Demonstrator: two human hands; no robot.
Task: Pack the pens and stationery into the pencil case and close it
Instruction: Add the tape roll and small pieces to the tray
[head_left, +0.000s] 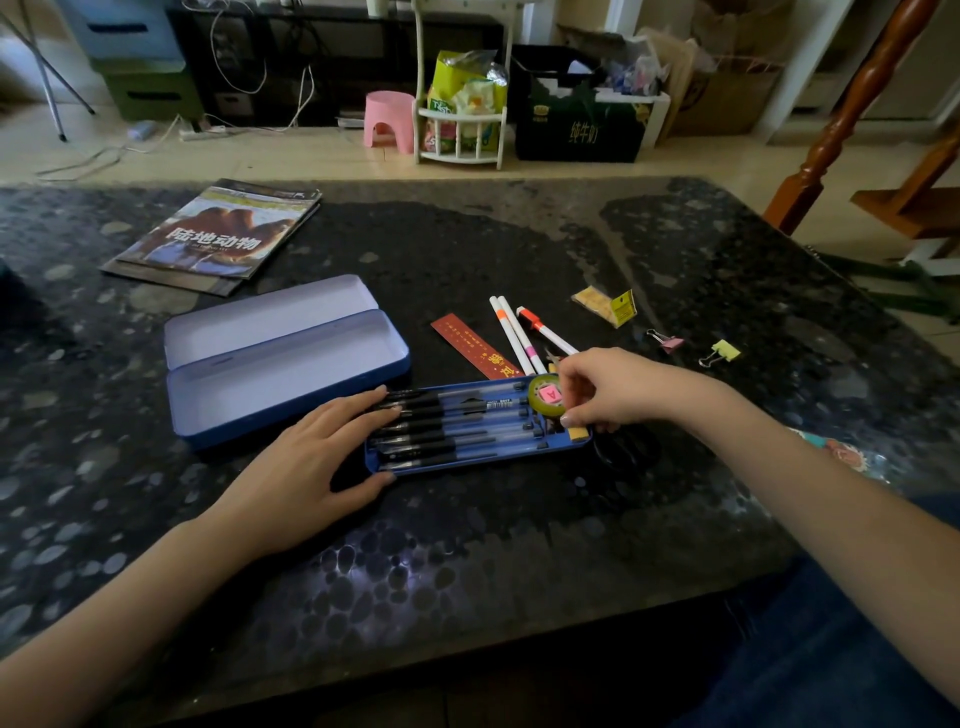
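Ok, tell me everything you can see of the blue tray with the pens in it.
The tray is a shallow blue insert with rounded corners, metal by its look, lying flat on the dark table just right of the open case. Black-grip pens lie side by side along it. A tape roll sits at its right end, pinched by the right hand. The left hand rests flat on its left end.

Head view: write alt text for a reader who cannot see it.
A person's right hand sets a tape roll into a blue tray of black pens while the left hand steadies it. The open pencil case, a ruler and markers lie behind.
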